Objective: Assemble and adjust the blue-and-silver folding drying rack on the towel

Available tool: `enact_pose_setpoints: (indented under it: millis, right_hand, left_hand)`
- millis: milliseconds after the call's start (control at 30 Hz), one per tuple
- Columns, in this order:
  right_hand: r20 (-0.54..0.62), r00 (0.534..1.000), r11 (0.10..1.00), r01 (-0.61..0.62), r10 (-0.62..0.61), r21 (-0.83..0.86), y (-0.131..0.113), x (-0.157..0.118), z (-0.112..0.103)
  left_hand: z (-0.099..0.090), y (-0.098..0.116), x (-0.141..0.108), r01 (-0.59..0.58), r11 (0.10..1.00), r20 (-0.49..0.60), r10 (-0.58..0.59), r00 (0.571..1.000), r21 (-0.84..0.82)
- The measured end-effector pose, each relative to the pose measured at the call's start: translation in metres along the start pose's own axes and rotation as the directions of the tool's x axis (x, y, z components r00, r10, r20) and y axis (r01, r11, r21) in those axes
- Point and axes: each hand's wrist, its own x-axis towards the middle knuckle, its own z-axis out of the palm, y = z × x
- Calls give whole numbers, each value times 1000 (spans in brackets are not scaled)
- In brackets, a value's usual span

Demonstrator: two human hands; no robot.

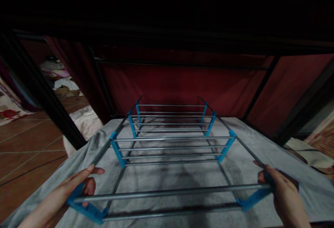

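A rack of grey metal tubes [172,138] joined by blue plastic connectors [226,147] lies on a grey cloth, its long side running away from me. At its near left corner my left hand [78,185] grips the side tube by the blue connector, thumb and fingers curled around it. My right hand [280,186] is wrapped round the near right corner, where the front crossbar meets another blue connector. Several crossbars span the rack between the two sides. Parts of both hands' fingers are hidden behind the tubes and connectors.
The grey cloth [188,179] covers the surface under the rack. A dark frame post [44,92] stands at left, with red panels [182,85] behind. Tiled floor [28,144] and a striped cloth [85,123] lie to the left. Bags and cloths [310,153] are at right.
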Motion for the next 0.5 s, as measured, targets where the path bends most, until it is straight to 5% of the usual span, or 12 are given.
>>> enact_pose_setpoints:
  millis: [333, 500]
  right_hand:
    - [-96, 995, 995, 18, -8, 100, 0, -3, 11]
    - [-44, 999, 977, 15, -6, 212, -11, -9, 18]
  left_hand:
    - [6, 8, -12, -7, 996, 33, 10, 999, -89]
    - [1, 7, -11, -8, 994, 64, 15, 998, -112]
